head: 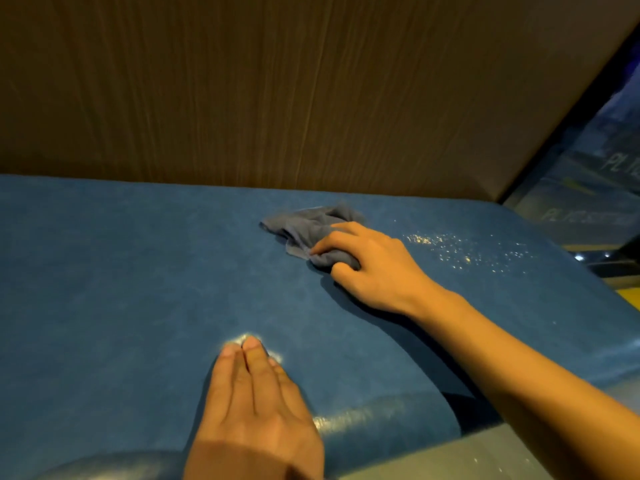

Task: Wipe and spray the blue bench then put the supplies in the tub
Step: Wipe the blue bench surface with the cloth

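Open blue bench (121, 271) leftward; wood-grain wall (277, 98) closes the far edge; droplets (464, 247) rightward

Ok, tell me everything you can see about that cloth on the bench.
The cloth is a small grey-blue rag, thin and soft-looking, crumpled into folds. It lies on the blue bench, toward the back near the brown wall. The right hand grips its near end, fingers curled over it; the other end trails free to the left. Glistening droplets sit apart from it, to the right.

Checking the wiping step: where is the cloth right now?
In the head view, the grey cloth lies bunched on the blue bench, right of centre, gripped by the right hand.
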`<act>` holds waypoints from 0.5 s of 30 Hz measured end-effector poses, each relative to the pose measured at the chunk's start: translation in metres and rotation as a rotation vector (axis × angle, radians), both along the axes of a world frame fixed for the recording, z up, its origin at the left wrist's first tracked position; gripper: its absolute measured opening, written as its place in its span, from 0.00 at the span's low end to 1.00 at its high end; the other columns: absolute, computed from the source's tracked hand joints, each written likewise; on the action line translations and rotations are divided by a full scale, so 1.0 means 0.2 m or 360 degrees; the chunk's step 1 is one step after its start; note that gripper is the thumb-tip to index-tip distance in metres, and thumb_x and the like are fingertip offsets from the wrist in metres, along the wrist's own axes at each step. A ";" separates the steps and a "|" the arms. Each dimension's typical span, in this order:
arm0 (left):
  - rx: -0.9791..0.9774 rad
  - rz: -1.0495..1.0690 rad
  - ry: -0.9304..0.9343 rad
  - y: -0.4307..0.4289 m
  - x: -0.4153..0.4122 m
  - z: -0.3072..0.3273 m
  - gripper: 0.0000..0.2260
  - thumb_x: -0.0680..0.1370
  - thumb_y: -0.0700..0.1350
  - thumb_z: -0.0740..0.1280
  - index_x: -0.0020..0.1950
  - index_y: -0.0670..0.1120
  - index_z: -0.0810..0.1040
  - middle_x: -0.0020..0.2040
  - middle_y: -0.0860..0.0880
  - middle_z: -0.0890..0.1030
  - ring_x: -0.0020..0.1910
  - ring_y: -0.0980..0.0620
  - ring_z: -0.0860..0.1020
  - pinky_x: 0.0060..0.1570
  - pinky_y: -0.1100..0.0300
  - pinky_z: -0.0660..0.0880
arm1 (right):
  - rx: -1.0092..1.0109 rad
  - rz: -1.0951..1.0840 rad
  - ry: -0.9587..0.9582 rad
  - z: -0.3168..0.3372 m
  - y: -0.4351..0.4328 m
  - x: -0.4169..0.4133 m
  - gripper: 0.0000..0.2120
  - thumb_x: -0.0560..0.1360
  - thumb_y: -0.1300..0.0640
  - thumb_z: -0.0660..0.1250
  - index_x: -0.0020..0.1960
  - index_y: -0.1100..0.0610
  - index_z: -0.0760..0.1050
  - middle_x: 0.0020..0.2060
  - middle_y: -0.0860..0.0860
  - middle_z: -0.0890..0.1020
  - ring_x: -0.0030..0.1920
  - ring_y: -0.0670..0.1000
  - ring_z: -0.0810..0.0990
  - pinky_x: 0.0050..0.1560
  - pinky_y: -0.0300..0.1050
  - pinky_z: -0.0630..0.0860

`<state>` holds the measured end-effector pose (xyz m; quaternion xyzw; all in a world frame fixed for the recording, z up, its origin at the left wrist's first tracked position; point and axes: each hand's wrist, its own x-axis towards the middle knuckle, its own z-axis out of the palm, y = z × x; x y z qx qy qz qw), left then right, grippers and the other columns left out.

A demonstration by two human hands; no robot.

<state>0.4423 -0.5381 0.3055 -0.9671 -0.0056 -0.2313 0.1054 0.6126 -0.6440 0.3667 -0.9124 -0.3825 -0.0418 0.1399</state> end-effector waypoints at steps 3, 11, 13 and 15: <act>-0.0135 0.0001 0.0106 -0.02 -0.01 0.02 0.22 0.61 0.41 0.54 0.35 0.26 0.82 0.39 0.25 0.81 0.34 0.28 0.82 0.37 0.36 0.78 | 0.0019 0.0033 -0.0014 -0.02 -0.01 -0.14 0.22 0.67 0.49 0.52 0.54 0.48 0.79 0.56 0.49 0.81 0.56 0.45 0.71 0.47 0.32 0.59; -0.0319 -0.0008 0.0008 0.00 0.00 0.07 0.35 0.77 0.51 0.48 0.32 0.24 0.80 0.34 0.26 0.81 0.31 0.25 0.80 0.74 0.61 0.38 | 0.0014 -0.0022 -0.0063 -0.07 -0.11 -0.38 0.15 0.73 0.47 0.56 0.52 0.47 0.78 0.54 0.51 0.79 0.57 0.57 0.76 0.57 0.52 0.72; -0.0471 0.0016 0.0201 -0.05 -0.01 0.14 0.38 0.61 0.60 0.54 0.36 0.24 0.80 0.42 0.23 0.80 0.38 0.23 0.80 0.74 0.62 0.36 | 0.0069 -0.0017 -0.0094 -0.08 -0.17 -0.41 0.14 0.70 0.49 0.57 0.50 0.47 0.79 0.55 0.51 0.80 0.57 0.57 0.77 0.60 0.51 0.72; -0.0521 -0.0009 0.0247 -0.11 0.00 0.19 0.43 0.56 0.63 0.53 0.42 0.24 0.80 0.50 0.23 0.79 0.45 0.23 0.79 0.74 0.60 0.37 | 0.0099 0.0009 -0.0171 -0.10 -0.23 -0.41 0.14 0.68 0.50 0.60 0.50 0.46 0.78 0.56 0.51 0.80 0.58 0.56 0.78 0.64 0.50 0.71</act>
